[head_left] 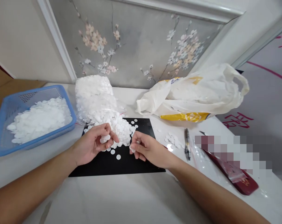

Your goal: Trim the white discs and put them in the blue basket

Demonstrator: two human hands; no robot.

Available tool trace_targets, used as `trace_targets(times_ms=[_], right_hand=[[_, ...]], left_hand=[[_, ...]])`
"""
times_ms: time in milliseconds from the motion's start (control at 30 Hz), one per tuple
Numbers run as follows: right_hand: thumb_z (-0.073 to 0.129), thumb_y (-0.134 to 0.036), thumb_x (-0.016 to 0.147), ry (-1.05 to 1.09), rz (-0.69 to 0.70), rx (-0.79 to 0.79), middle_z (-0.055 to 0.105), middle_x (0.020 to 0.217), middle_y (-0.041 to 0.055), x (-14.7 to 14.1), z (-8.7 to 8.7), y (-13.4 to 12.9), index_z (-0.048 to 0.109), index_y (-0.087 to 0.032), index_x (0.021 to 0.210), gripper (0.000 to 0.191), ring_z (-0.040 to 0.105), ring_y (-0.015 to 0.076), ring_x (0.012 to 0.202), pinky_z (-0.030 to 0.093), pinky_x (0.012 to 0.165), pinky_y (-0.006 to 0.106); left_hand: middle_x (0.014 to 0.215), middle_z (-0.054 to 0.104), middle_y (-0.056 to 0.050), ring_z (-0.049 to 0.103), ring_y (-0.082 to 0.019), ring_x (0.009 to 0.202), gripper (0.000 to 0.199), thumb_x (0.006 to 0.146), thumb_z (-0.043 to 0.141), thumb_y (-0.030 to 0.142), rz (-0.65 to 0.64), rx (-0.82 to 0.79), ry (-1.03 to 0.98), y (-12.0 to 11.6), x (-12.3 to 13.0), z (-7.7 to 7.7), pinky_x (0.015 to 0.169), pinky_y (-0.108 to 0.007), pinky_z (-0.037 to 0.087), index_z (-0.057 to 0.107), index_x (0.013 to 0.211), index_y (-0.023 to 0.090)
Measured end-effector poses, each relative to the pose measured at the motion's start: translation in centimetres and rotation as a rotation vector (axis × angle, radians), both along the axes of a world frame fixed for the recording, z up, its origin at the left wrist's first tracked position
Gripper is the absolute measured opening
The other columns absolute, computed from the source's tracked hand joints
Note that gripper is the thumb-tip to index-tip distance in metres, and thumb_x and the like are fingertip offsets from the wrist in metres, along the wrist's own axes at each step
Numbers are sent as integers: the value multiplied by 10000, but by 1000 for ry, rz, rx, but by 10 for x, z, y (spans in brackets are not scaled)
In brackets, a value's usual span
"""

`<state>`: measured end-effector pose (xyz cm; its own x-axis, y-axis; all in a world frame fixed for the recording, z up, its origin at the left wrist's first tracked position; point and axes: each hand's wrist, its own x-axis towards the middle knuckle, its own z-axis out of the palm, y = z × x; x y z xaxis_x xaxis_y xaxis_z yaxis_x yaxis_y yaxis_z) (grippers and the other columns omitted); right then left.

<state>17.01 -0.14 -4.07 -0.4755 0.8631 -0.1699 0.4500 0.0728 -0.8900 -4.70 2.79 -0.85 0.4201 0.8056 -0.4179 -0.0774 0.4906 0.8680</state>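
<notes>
Bare forearms (36,183) end above a black mat (122,168), left hand (92,145) half-curled around white discs (105,139), right hand (147,148) with fingers pinched nearly closed on more. From the mat, a disc pile (119,129) lies at twelve o'clock, blue basket (45,138) at ten, carrier bag (197,99) at two.

My right hand (148,148) partly hides its white discs (132,149); a mosaic (227,152) masks something at right; the left edge crops the cardboard (3,81).

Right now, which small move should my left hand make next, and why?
Perhaps carry the white discs in your left hand to the blue basket: it already holds many similar discs and stands on that hand's side.
</notes>
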Motion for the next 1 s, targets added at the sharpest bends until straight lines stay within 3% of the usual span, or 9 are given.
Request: trace_targets(times_ms=[100,167,233,367,433,533,600,767,1000], right_hand=[[531,-303,885,428,-141,-260,605,772,-1,-1,-2,5,432,-214,854,137,475,91,552,328,470,204],[584,-318,835,539,-202,-347,565,750,-11,-2,-4,7,492,-200,833,150,435,90,559,285,468,208],[613,-352,819,467,-223,-327,498,678,-40,-4,-6,7,500,-196,755,203,359,82,526,248,468,219],[695,-343,778,58,-249,-26,448,592,-76,-12,-9,3,488,-212,699,257,338,93,513,259,508,238],[680,-291,792,-90,-229,92,510,629,-65,-17,-10,2,544,-222,750,158,405,106,535,302,549,248],[609,-244,831,-155,-203,140,524,616,-57,-21,-10,2,577,-228,783,59,412,108,499,324,546,257],[591,-281,844,-53,-216,31,528,592,-55,-20,-9,2,574,-221,772,95,394,98,463,316,488,244],[722,-448,743,445,-276,-418,573,582,-48,-15,-5,1,555,-183,742,313,331,39,362,203,328,185],[779,-429,704,589,-293,-469,610,567,-36,-17,-5,-4,567,-160,692,343,338,17,335,200,276,146]], left_hand=[[710,627,-41,462,-94,538,73,650,532,141,27,-84,-95,1,-3,-3,359,-165,166,474,666,182],[634,557,-18,414,-82,504,54,703,541,182,12,-70,-93,0,-3,-6,356,-170,149,517,657,169],[543,443,19,331,-63,459,235,807,537,275,-12,-18,-29,-1,-3,-9,368,-175,148,512,603,159],[488,276,81,239,-61,444,342,896,517,434,-78,70,147,-4,-1,-13,411,-180,183,542,676,173],[493,285,87,238,-68,454,338,907,490,476,-127,128,213,-6,0,-15,429,-185,203,575,760,184],[510,388,71,312,-84,481,341,918,450,482,-206,255,340,-7,0,-17,461,-199,242,621,870,191],[550,482,51,368,-98,510,324,922,439,454,-240,321,417,-7,0,-17,485,-208,272,640,933,200],[798,667,13,447,-111,575,206,870,520,371,-253,353,474,-11,4,-14,530,-218,341,653,920,223],[735,604,35,435,-89,564,152,819,602,350,-225,260,345,-16,10,-18,517,-200,355,615,878,210]])
